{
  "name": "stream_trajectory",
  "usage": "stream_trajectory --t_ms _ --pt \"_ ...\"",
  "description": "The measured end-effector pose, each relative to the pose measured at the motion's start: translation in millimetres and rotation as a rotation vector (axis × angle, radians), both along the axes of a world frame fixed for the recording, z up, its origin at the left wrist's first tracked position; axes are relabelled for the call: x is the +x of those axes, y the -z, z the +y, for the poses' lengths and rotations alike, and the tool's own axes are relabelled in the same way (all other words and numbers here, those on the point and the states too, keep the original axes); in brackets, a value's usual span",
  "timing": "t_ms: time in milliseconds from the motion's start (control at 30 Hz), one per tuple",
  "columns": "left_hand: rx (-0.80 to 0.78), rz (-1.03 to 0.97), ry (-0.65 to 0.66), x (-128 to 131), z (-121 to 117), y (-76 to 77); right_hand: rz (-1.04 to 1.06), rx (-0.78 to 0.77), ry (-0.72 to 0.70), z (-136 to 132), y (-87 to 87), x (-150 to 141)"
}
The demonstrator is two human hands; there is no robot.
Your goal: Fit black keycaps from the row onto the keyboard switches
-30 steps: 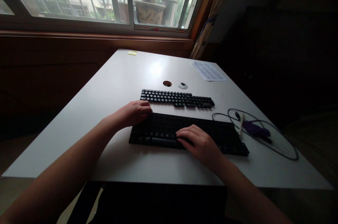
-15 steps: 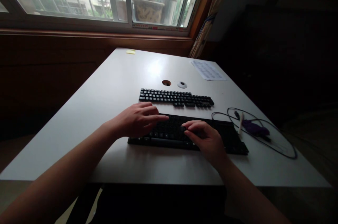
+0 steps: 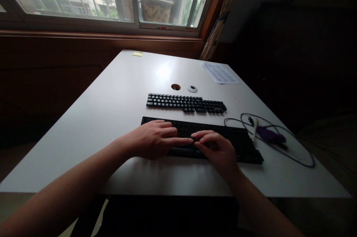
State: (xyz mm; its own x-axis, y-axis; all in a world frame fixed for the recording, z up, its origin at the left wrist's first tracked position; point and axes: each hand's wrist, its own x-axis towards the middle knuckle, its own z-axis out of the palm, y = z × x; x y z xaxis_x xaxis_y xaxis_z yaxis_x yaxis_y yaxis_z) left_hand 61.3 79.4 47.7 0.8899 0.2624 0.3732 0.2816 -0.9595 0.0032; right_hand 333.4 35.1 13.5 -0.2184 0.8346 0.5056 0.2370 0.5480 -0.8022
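A black keyboard (image 3: 234, 136) lies on the white table in front of me, with most of its key area dark and partly covered by my hands. My right hand (image 3: 219, 149) pinches a small black keycap (image 3: 193, 139) between thumb and index finger, low over the keyboard's middle. From the left, my left hand (image 3: 156, 138) reaches across the keyboard. Its index finger is stretched out, and the tip meets the keycap or lies just beside it. Its other fingers are loosely bent and hold nothing visible. Behind the keyboard sit rows of loose black keycaps (image 3: 173, 101).
A cable (image 3: 292, 129) loops on the right, around a purple cloth-like item (image 3: 270, 135) and a thin pale stick (image 3: 254, 129). Farther back are a round cable hole (image 3: 176, 87), its white ring-shaped cover (image 3: 192, 89), printed paper (image 3: 221, 74) and a yellow note (image 3: 137, 54).
My left hand has moved right and toward me, bringing its index fingertip to the keycap. My right hand stays nearly in place, still pinching the keycap.
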Motion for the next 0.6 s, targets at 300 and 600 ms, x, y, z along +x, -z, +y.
stream_trajectory --t_ms 300,600 --pt "0.033 0.017 0.005 0.9 0.0 -0.4 0.02 -0.01 -0.001 -1.5 2.1 1.7" --pt "0.042 0.018 -0.026 0.6 0.7 1.3 0.026 -0.016 -0.01 -1.3 4.4 3.2"
